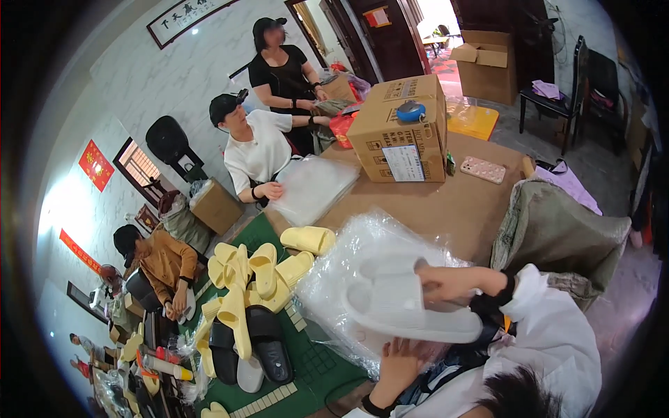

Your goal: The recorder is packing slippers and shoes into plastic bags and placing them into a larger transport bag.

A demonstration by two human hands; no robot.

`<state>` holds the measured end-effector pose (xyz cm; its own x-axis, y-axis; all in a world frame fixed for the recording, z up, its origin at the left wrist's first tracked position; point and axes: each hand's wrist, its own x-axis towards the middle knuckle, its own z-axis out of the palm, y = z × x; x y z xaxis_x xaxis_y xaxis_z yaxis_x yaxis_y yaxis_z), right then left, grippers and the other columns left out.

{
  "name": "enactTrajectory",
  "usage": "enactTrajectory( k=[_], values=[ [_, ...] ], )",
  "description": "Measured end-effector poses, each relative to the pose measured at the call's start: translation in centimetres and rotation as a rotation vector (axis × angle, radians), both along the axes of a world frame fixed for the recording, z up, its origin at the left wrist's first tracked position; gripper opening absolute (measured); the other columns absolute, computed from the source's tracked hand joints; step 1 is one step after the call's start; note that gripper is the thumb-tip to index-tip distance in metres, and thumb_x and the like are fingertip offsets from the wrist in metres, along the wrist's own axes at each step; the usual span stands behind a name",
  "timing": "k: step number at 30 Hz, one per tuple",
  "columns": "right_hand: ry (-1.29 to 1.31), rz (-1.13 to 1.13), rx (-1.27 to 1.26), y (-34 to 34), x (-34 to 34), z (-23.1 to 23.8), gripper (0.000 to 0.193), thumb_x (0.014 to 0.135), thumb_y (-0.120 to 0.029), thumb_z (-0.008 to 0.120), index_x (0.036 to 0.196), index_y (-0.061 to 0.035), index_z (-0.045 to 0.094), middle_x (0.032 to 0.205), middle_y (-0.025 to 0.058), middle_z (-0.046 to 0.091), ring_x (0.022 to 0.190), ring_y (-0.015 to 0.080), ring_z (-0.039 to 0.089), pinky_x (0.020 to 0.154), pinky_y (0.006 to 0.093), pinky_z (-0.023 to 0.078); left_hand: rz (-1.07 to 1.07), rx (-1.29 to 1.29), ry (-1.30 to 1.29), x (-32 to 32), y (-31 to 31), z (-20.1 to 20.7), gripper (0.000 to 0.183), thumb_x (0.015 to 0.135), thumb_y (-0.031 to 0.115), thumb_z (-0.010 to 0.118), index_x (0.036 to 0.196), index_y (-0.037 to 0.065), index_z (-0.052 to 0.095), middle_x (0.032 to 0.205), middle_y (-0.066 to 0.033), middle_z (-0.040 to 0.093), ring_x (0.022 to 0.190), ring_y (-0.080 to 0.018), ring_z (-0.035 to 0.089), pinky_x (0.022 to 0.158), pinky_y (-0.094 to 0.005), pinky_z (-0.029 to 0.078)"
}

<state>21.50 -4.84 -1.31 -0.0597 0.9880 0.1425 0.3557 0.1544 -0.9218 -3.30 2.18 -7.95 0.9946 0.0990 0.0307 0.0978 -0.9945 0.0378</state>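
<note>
My right hand (446,283) grips light-grey slippers (401,299), its fingers partly hidden behind a strap. The slippers are over a stack of clear plastic bags (334,261), and they look like two lying close together. Below the near sole, my left hand (401,364) is open, with fingers stretched out against the plastic. To the left, a pile of yellow slippers (237,324) and black slippers (270,348) lies on a green mat (320,369), with a grey slipper (249,373) among them.
A large cardboard box (397,125) on the table carries a blue round object (411,111). A phone in a pink case (483,170) lies to its right. A grey-green sack (557,230) bulges at the table's right edge. Co-workers stand and sit across the table, one touching clear bags (313,188).
</note>
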Motion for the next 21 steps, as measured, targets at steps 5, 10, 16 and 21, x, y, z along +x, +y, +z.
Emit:
enactTrajectory(
  k=[5,10,16,21],
  values=[
    [0.198,0.546,-0.242,-4.9,1.6,-0.4,0.052,0.086,-0.008,0.062,0.132,0.0029,0.041,0.134,0.012,0.044,0.125,0.0192,0.036,0.105,0.0321,0.028,-0.066,-0.548,-0.507,1.3,1.4,0.3,0.04,0.075,0.028,0.065,0.109,0.007,0.061,0.104,-0.0121,0.062,0.092,-0.0333,0.058,0.076,-0.0408,0.046],
    [0.36,0.596,-0.352,-7.3,2.3,-0.7,0.055,0.086,-0.009,0.064,0.133,0.0041,0.039,0.135,0.0138,0.042,0.125,0.0203,0.037,0.104,0.0324,0.028,0.195,-0.516,-0.229,1.0,3.3,0.9,0.034,0.074,0.027,0.065,0.099,0.005,0.06,0.088,-0.0115,0.06,0.082,-0.0356,0.056,0.066,-0.0445,0.042],
    [0.169,0.606,-0.216,-8.3,2.6,-0.8,0.052,0.086,-0.01,0.065,0.13,0.0046,0.041,0.126,0.0153,0.047,0.12,0.0215,0.041,0.101,0.0337,0.032,0.503,-0.464,-0.453,2.4,3.7,1.8,0.019,0.078,0.019,0.062,0.092,0.007,0.061,0.081,-0.0123,0.062,0.079,-0.0311,0.056,0.068,-0.041,0.044],
    [0.227,0.709,-0.209,-8.0,1.8,-0.1,0.048,0.086,-0.01,0.064,0.127,0.0052,0.044,0.126,0.0156,0.046,0.12,0.0216,0.041,0.1,0.0332,0.033,0.438,-0.357,-0.458,2.1,4.9,2.1,0.013,0.084,0.018,0.058,0.081,0.006,0.064,0.075,-0.0125,0.063,0.072,-0.033,0.058,0.063,-0.0431,0.045]
  ],
)
